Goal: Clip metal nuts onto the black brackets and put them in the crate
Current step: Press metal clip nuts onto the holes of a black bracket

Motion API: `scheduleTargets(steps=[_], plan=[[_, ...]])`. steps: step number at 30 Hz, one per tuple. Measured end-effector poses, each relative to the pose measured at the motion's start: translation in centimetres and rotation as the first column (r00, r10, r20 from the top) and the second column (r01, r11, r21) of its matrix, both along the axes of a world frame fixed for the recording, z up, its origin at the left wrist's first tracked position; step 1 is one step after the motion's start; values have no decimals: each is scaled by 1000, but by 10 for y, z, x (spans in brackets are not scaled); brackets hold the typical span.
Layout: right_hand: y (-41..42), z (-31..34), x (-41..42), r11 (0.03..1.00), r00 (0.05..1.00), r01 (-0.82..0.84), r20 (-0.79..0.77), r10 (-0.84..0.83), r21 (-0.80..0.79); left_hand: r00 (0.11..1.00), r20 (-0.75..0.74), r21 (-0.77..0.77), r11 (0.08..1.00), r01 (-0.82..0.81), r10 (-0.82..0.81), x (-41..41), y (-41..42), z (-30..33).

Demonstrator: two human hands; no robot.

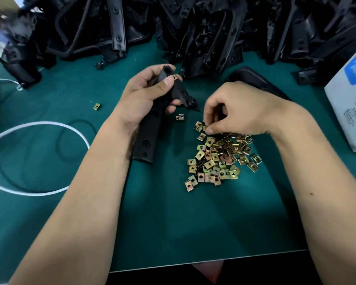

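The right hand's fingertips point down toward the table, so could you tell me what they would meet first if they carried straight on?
Probably the nuts: the right hand hovers at the pile's far edge, contact unclear.

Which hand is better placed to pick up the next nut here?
Right. The right hand has its fingertips down on the far edge of the nut pile, while the left hand is occupied gripping the black bracket.
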State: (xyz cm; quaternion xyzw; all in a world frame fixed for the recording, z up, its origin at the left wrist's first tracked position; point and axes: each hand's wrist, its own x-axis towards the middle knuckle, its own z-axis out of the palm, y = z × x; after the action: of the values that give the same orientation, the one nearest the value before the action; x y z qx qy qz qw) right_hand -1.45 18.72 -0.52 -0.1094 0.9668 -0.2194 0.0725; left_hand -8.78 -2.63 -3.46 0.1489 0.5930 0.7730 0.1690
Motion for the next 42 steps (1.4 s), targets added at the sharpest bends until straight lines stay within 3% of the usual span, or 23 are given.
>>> scheduleTargets(steps=[4, 6, 9, 11, 13, 21, 25, 31, 42], plan=[[1, -4, -3, 982, 992, 90, -70, -103, -163, 997, 45, 71, 995, -72, 69, -5, -2, -1], [-1, -8, -6, 925, 976, 160, -87, -201, -345, 993, 99, 96, 993, -67, 57, -6, -5, -1], [-14, -16, -9, 649, 933, 238, -16, -361, -722, 996, 85, 86, 996, -33, 26, -6, -6, -3], [-24, -18, -9, 443, 916, 277, 95, -390, -852, 1000, 8, 14, 1000, -7, 7, -4, -6, -4], [-31, -20, -9, 322, 907, 323, 193, -375, -890, 999, -47, -49, 999, 6, -8, -4, -6, -4], [-38, -19, -7, 15, 885, 406, 389, -257, -914, 990, -125, -108, 993, 57, -70, -4, -9, -3], [-44, -22, -7, -38, 874, 396, 389, -290, -918, 987, -122, -90, 991, 95, -105, -4, -8, -4], [-54, -26, -8, -11, 844, 394, 366, -392, -919, 989, -110, -82, 992, 93, -102, -4, -6, -6], [-55, -27, -6, -142, 826, 386, 410, -386, -911, 993, -78, -76, 993, 85, -91, -5, -5, -7]])
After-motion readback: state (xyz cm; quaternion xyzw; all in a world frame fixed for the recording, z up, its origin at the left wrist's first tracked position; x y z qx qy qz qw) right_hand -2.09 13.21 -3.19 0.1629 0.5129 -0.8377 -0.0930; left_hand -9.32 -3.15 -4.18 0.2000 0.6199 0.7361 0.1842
